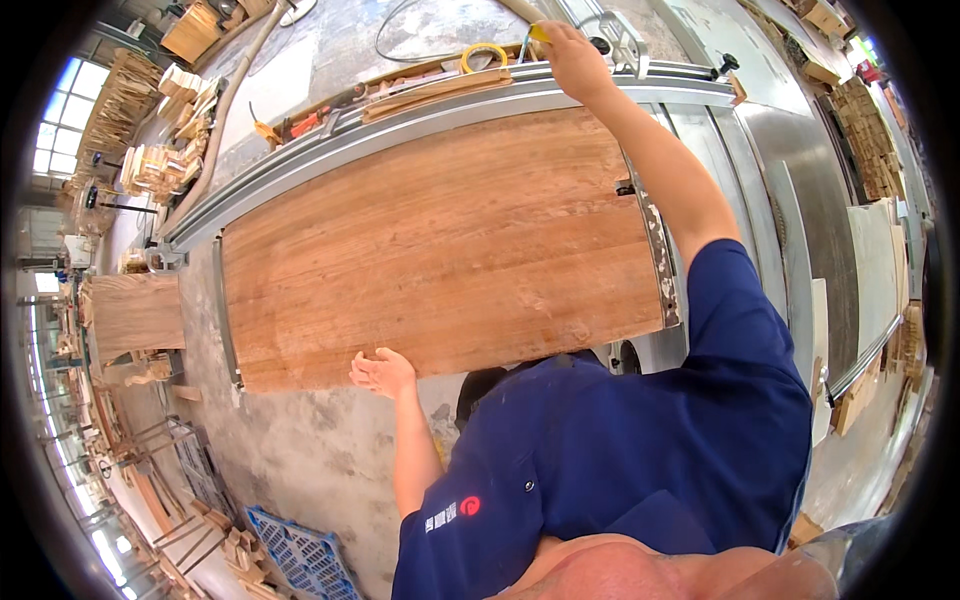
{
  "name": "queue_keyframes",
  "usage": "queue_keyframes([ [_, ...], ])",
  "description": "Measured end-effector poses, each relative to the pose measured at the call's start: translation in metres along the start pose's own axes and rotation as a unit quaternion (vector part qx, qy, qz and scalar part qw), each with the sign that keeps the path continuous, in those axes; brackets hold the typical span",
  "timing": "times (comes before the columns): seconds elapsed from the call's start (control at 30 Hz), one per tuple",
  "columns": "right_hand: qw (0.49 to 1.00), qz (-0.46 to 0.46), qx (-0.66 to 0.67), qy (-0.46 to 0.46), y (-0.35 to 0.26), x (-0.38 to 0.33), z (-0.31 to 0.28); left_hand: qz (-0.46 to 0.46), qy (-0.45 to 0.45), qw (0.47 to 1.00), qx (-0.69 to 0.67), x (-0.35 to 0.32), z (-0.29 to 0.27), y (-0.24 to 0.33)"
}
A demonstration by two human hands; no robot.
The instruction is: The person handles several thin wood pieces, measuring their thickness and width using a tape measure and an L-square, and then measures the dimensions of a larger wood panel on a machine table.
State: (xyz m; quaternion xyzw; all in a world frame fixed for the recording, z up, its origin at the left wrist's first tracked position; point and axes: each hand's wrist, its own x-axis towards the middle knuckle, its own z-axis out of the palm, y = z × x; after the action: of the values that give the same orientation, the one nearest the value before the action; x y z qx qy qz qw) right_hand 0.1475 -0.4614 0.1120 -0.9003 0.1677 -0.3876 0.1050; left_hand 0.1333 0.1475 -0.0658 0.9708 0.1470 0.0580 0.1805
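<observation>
Wooden panel [440, 250] lies between left hand [383, 373] and right hand [575, 58].

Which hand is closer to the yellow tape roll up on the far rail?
Right. The right hand reaches over the far rail, just beside the yellow tape roll. The left hand is at the wooden panel's near edge, far from it.

A blue plastic pallet [293, 553] lies on the concrete floor [300, 450] at seven o'clock. Stacked timber offcuts [170, 140] sit at ten o'clock, and a yellow tape roll [484, 54] at twelve. Wooden boards [872, 140] line the two o'clock side.
</observation>
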Motion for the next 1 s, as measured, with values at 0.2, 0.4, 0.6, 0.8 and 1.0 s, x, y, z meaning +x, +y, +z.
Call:
queue_keyframes([
  [0.2, 0.987, -0.108, -0.074, -0.095, 0.073, -0.041, 0.086, 0.045, 0.053, 0.997, 0.041, 0.001, 0.015, -0.001],
  [0.4, 0.994, -0.093, -0.008, -0.055, 0.075, -0.062, 0.097, 0.063, 0.046, 0.996, 0.03, 0.003, 0.014, 0.0],
  [0.6, 0.989, 0.021, 0.056, -0.135, 0.068, -0.048, 0.09, 0.064, 0.042, 0.997, 0.024, 0.005, 0.013, 0.0],
  [0.8, 0.992, -0.014, 0.025, -0.123, 0.085, -0.023, 0.094, 0.079, 0.052, 0.995, 0.015, 0.005, 0.014, -0.001],
  [1.0, 0.999, -0.039, 0.018, -0.002, 0.087, -0.046, 0.093, 0.105, 0.065, 0.992, 0.015, 0.004, 0.019, 0.004],
])
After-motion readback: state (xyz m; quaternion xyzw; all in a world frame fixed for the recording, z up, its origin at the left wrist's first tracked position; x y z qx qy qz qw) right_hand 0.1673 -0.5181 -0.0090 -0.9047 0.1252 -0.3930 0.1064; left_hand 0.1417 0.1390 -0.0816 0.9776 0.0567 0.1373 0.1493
